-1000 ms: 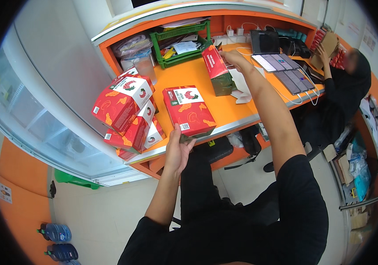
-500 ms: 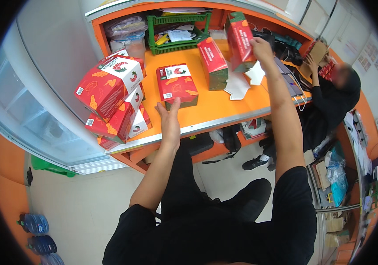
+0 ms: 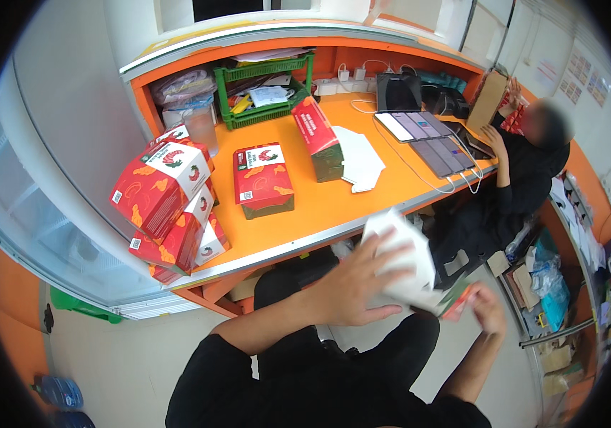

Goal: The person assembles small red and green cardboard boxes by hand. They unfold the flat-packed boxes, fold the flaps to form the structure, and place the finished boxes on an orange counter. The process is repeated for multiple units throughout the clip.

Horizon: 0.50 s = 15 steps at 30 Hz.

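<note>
Over my lap, in front of the counter, my right hand [image 3: 490, 308] pinches the red-and-green edge of a cardboard box [image 3: 420, 260]. The box's white inner side and spread flaps show, blurred by motion. My left hand [image 3: 362, 285] has its fingers apart and overlaps the white flaps; whether it touches them I cannot tell. On the orange counter [image 3: 348, 217] a closed red box [image 3: 264, 175] lies near the middle. Right of it another red box [image 3: 318, 139] stands with its white flaps [image 3: 359, 160] spread out.
A leaning stack of red boxes [image 3: 166, 192] fills the counter's left end. Behind are a green crate [image 3: 266, 89] and a plastic cup [image 3: 202, 132]. Several phones [image 3: 437, 139] with cables lie to the right, where another person [image 3: 534, 164] holds brown cardboard. A fridge [image 3: 56, 214] stands left.
My right hand has brought the box from the counter's back down over my lap, its white flaps now showing. My left hand has left the closed box and moved right toward it.
</note>
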Each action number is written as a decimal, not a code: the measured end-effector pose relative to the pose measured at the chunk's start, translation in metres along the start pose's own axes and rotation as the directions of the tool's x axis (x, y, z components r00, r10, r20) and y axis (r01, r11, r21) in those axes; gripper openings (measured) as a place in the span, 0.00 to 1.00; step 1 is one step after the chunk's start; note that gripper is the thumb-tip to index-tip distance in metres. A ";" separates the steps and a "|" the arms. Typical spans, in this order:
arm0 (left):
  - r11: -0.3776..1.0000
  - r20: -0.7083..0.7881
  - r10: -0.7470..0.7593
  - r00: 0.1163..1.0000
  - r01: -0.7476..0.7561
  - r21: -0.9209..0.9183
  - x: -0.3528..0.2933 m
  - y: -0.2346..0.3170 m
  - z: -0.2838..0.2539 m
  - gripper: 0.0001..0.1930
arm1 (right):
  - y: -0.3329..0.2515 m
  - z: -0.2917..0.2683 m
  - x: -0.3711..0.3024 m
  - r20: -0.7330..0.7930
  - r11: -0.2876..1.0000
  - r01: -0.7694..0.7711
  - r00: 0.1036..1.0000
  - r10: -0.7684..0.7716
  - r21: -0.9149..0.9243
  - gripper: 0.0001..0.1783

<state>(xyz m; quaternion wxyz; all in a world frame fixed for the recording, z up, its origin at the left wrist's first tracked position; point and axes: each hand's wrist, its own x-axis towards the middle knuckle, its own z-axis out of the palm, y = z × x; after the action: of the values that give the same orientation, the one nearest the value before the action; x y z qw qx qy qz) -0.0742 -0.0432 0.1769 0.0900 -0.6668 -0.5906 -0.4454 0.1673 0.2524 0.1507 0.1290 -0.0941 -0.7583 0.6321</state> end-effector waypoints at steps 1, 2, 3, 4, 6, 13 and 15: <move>0.989 0.065 0.141 0.988 -0.138 -0.053 -0.004 -0.011 0.016 0.22 | 0.025 0.001 -0.014 0.027 0.996 -0.068 0.997 0.067 0.053 0.10; 0.986 0.279 -0.003 0.960 0.049 -0.158 -0.009 -0.010 0.025 0.17 | 0.041 0.006 -0.021 0.060 0.984 -0.143 0.989 0.137 0.105 0.12; 0.944 0.490 -0.117 0.864 0.250 -0.216 -0.015 -0.010 0.032 0.13 | 0.051 0.010 -0.025 0.062 0.975 -0.152 0.988 0.143 0.162 0.14; 0.937 0.510 -0.168 0.844 0.298 -0.184 -0.022 -0.011 0.041 0.13 | 0.055 0.024 -0.028 0.060 0.963 -0.158 0.987 0.149 0.219 0.15; 0.913 0.543 -0.274 0.794 0.391 -0.112 -0.034 -0.015 0.055 0.14 | 0.068 0.044 -0.026 0.084 0.920 -0.153 0.988 0.132 0.360 0.19; 0.643 0.637 -0.434 0.637 0.714 -0.277 -0.063 -0.025 0.063 0.18 | 0.095 0.115 0.012 0.037 0.779 -0.280 0.949 0.315 0.562 0.14; 0.398 0.756 -0.399 0.519 0.841 -0.367 -0.084 -0.036 0.051 0.16 | 0.093 0.120 0.015 0.073 0.720 -0.267 0.955 0.289 0.640 0.11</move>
<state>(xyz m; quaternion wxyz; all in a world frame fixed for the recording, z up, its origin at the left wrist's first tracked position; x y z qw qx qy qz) -0.0726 -0.0593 0.0734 -0.5306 -0.4529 -0.5835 -0.4157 0.1135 0.1616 0.0405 0.0693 -0.1667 -0.4703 0.8638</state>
